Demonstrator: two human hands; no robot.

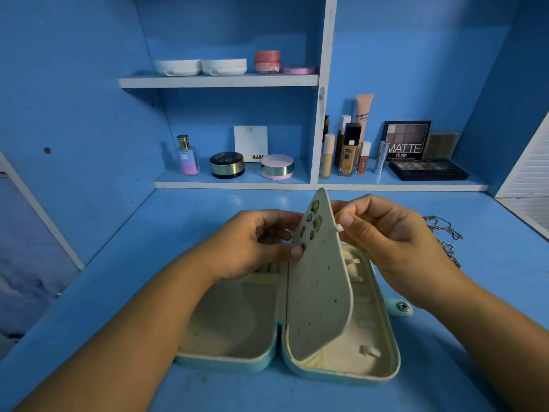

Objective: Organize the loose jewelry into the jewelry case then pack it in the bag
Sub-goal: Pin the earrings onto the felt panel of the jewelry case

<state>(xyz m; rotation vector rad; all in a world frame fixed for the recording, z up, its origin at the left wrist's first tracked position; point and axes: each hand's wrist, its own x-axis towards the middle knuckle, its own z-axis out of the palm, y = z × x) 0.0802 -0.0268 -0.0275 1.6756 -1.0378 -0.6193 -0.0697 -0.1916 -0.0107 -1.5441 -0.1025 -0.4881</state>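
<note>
While cosmetics [350, 150] crowd the shelves behind and loose chains [443, 230] lie right of the open jewelry case [392, 349] on the desk [118, 292], I see left hand [255, 245] pinching its upright earring panel [320, 286], right hand [389, 236] pinching a small white piece [338, 228] at the panel's edge.

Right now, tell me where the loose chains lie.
In the head view, the chains lie at the right, just behind the right hand, beside the jewelry case.

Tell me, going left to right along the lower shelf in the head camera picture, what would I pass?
Perfume bottle, dark round compact, pink round compact, pale concealer tube, foundation bottle, silver tube, MATTE eyeshadow palette.
</note>
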